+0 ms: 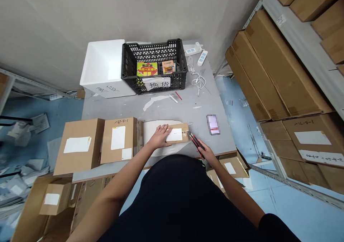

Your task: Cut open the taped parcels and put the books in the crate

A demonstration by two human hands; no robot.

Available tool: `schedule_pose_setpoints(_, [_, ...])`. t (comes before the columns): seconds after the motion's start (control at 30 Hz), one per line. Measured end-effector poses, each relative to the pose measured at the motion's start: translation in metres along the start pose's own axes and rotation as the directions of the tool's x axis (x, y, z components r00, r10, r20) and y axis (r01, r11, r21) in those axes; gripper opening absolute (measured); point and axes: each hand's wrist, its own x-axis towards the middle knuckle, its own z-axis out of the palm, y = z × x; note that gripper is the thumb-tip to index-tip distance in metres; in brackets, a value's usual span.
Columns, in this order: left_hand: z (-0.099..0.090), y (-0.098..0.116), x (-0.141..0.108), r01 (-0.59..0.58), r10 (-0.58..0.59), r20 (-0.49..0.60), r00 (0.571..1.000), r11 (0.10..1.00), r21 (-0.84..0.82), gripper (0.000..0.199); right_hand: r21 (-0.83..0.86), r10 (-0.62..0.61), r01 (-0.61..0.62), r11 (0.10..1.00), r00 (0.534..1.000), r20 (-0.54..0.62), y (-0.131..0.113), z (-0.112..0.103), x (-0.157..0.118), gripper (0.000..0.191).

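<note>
A small cardboard box (177, 139) with a white label and clear tape lies on a pale flat sheet (149, 128) near the table's front edge. My left hand (160, 136) lies flat on the box's left part, fingers stretched out, pressing on it. In my right hand (205, 151) is a black and red utility knife (197, 141), fingers wrapped round its handle. Its tip points at the taped right end of the box; whether the blade touches the tape I cannot tell. To the right lies a phone (213, 124).
Two labelled cardboard boxes (118, 141) stand on the left of the table (188, 104). A white foam box (107, 61) and a black plastic crate (155, 78) holding packets are at the back. Power strips (202, 58) and a white cable (199, 81) lie back right. Shelves with cartons (285, 63) rise at right.
</note>
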Motion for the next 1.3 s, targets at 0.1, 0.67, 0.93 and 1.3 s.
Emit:
schedule_pose_setpoints(0.1, [0.0, 0.0, 0.0, -0.001, 0.001, -0.003, 1.0, 1.0, 0.009, 0.098, 0.005, -0.007, 0.007, 1.0, 0.999, 0.036, 0.004, -0.005, -0.003, 0.071])
schedule_pose_setpoints(0.67, [-0.002, 0.003, -0.001, 0.027, -0.027, -0.007, 1.0, 0.999, 0.029, 0.099, 0.032, 0.043, -0.044, 0.999, 0.998, 0.034, 0.007, -0.008, -0.017, 0.074])
schedule_pose_setpoints(0.93, [-0.003, 0.013, -0.001, 0.156, -0.155, -0.04, 0.987, 0.988, 0.017, 0.101, 0.45, -0.009, 0.106, 0.887, 0.977, -0.212, 0.011, 0.031, -0.001, 0.052])
schedule_pose_setpoints(1.3, [-0.002, 0.035, -0.021, 0.486, -0.493, 0.038, 0.869, 0.837, -0.251, 0.064, 0.412, -0.167, 0.225, 0.883, 0.971, -0.173, -0.051, 0.091, 0.07, 0.042])
